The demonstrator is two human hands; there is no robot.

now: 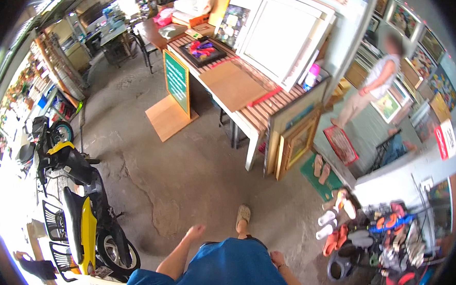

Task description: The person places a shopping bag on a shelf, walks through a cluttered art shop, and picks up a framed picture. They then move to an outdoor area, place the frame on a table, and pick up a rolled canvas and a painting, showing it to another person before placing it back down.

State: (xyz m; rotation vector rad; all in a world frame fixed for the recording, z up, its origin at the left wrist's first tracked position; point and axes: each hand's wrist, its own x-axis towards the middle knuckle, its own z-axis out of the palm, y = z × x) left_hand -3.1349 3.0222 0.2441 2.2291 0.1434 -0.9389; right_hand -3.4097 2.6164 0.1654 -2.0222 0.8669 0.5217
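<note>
My left hand (196,232) swings out in front of my body over the concrete floor, holding nothing that I can see, its fingers loosely apart. At the right side of my blue shirt (232,266) hangs my right hand (277,258); its fingers are small and partly turned away, so their state is unclear. Neither hand touches any object. One foot in a beige clog (243,215) is stepped forward. Ahead stands a slatted table (252,118) bearing a brown board (232,86), a large white frame (282,37) and a black tray (204,52) with colourful items.
A yellow-black motorbike (87,228) stands left. A green sign (176,83) stands on a wooden base ahead. Picture frames (297,141) lean at the table's end. Piled shoes (387,244) lie right, near a green mat (316,180). Another person (378,80) stands in the doorway room.
</note>
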